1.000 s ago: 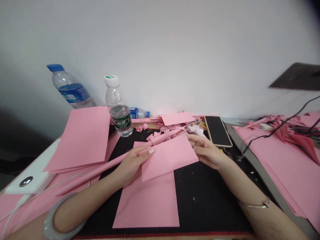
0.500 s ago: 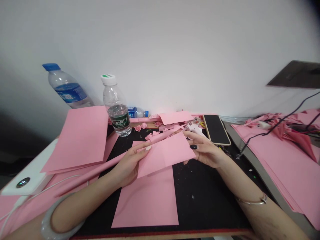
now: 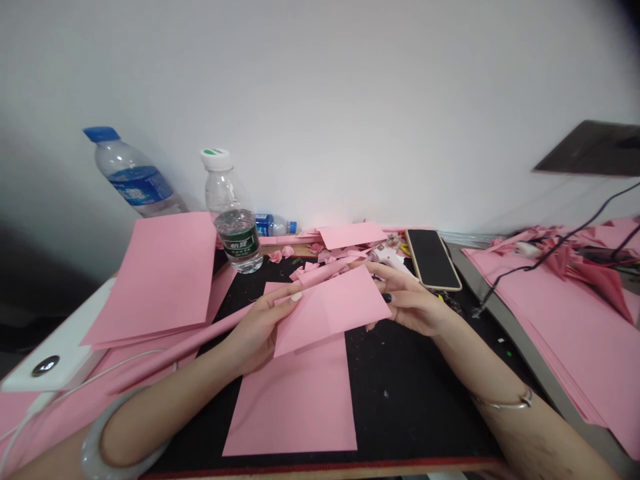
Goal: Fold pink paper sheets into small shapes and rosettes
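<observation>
Head view: we find the left hand (image 3: 256, 327) and right hand (image 3: 411, 303), both half-closed, pinching a creased pink paper sheet (image 3: 327, 310) above a black mat (image 3: 415, 400). A long pink paper tube (image 3: 175, 350) runs beneath the left hand; small paper roses (image 3: 280, 254) lie made at the far edge, and flat pink sheets (image 3: 160, 280) stay unrolled at left.

The green bottle label (image 3: 239, 239) seems to read 怡宝.

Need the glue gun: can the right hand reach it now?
Likely yes: the right hand sits just below the white glue gun, nothing between them, though it would first release the pink paper sheet.
</observation>
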A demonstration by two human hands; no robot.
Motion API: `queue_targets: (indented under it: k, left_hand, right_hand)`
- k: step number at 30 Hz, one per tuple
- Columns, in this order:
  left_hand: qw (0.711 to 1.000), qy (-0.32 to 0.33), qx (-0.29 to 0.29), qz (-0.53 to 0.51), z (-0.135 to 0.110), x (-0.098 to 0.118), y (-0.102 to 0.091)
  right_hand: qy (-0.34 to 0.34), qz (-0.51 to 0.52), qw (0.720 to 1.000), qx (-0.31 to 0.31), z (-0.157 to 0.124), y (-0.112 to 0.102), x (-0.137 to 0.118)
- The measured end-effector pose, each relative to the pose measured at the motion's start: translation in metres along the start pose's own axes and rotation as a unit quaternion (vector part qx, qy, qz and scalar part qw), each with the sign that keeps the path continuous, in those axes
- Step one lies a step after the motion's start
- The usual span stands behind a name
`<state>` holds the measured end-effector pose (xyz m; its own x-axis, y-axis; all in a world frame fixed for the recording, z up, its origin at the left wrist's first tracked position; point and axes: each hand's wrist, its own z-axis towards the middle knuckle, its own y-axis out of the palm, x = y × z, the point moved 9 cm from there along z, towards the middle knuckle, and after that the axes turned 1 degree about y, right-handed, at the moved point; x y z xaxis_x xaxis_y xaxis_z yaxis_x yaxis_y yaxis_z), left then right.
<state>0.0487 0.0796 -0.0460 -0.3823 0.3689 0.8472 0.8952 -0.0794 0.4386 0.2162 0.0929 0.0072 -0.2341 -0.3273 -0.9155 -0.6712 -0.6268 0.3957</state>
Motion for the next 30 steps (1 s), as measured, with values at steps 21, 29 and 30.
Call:
queue_targets:
  k: [21,29,30]
  left_hand:
    - [0.998,0.0,-0.054,-0.014,-0.002,0.001,0.012]
    - [0.998,-0.012,-0.063,0.009,-0.002,-0.003,0.011]
    - [0.998,-0.009,-0.063,0.007,-0.001,-0.003,0.011]
  right_hand:
    - [-0.001,-0.016,1.0,-0.002,0.001,0.002,0.005]
    - [-0.016,-0.13,0.988,0.081,0.007,-0.01,0.007]
    - [-0.013,-0.119,0.99,0.078,0.006,-0.01,0.007]
